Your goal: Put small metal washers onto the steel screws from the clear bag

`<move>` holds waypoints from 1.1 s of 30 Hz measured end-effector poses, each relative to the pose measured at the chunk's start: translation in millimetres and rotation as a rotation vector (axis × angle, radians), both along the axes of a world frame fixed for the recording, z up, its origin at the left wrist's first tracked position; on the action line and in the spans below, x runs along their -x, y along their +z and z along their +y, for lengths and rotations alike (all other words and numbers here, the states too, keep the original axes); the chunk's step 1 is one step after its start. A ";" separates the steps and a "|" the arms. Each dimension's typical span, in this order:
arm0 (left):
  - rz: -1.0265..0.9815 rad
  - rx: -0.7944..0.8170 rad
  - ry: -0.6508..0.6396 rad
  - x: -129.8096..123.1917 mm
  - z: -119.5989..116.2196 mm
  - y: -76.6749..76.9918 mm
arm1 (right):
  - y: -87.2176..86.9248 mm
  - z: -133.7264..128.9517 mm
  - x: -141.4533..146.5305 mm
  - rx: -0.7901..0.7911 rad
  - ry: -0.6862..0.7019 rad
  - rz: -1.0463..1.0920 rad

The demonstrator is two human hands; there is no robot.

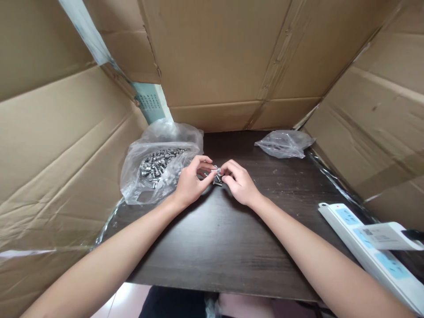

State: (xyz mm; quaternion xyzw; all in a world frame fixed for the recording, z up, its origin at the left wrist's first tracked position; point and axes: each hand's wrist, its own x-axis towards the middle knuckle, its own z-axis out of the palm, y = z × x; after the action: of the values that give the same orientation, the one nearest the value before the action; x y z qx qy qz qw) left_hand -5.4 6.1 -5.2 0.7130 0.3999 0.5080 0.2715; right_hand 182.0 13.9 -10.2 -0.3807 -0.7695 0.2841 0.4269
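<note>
My left hand (pixel 192 180) and my right hand (pixel 239 180) meet over the middle of the table, fingertips almost touching. Between them is a small shiny metal bolt (pixel 216 169), pinched by my left thumb and fingers. My right fingers are closed at its other end, on a small silvery piece too tiny to name. Several loose bolts (pixel 217 182) lie on the table just beneath the fingertips. To the left of my left hand, a clear plastic bag (pixel 132 176) lies open with a heap of metal bolts (pixel 159 164) inside.
Another clear plastic bag (pixel 285 144) lies at the back right of the dark wooden table (pixel 212 247). A white power strip (pixel 367 251) with a plug and tag runs along the right edge. Cardboard walls (pixel 215 53) enclose the back and both sides.
</note>
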 end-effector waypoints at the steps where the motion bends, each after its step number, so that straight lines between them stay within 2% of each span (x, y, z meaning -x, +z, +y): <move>1: 0.000 -0.001 -0.004 -0.1 -0.1 0.0 | -0.5 0.2 0.0 0.010 -0.018 0.017; 8: -0.002 -0.016 0.030 0.1 0.3 -1.0 | -0.3 0.7 -2.0 -0.021 0.067 -0.017; 14: 0.006 -0.012 -0.007 -0.2 -0.4 -0.9 | -1.4 1.2 -0.1 -0.022 -0.026 0.004; 33: 0.034 0.008 -0.035 -0.3 -0.7 -2.3 | -2.9 1.7 0.4 -0.028 -0.027 0.001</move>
State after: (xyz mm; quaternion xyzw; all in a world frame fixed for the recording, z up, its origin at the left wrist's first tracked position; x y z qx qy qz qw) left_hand -5.1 5.4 -7.5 0.7273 0.3940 0.4894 0.2762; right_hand 181.5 15.6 -13.2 -0.3851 -0.7679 0.2676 0.4364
